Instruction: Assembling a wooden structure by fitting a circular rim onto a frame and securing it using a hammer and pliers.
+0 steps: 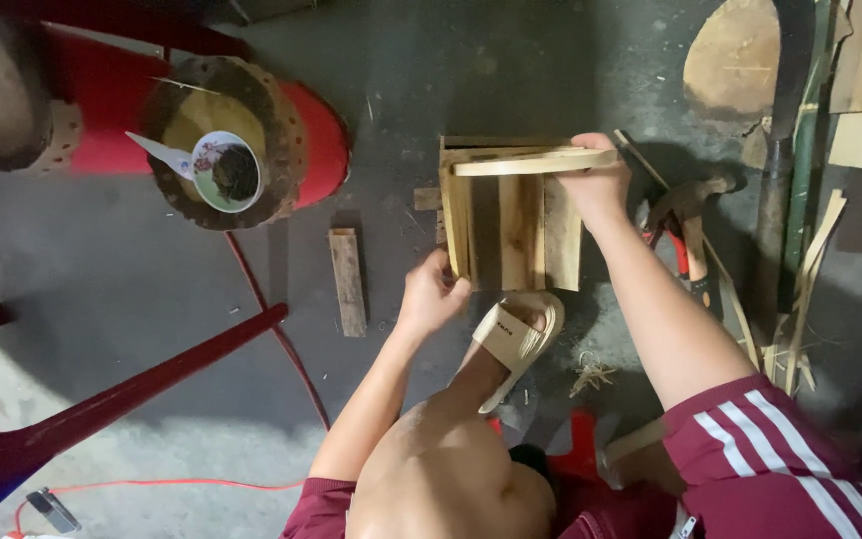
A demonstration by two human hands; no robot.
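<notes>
Grey concrete floor (102,269) lay under me, scattered with offcuts. On a round stump (271,130) sat a small bowl (223,172) with something dark in it. My left hand (429,297) pinched the near edge of the wooden box (506,225); my right hand (599,180) curled shut on a thin slat (531,162) across its top. My sandal (516,334) was just beside the box, a hammer (688,215) to the right.

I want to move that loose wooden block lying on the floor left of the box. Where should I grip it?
Grip the wooden block across its narrow width near the middle, coming from above; it lies flat and long, both long edges free, clear of the left hand.
</notes>
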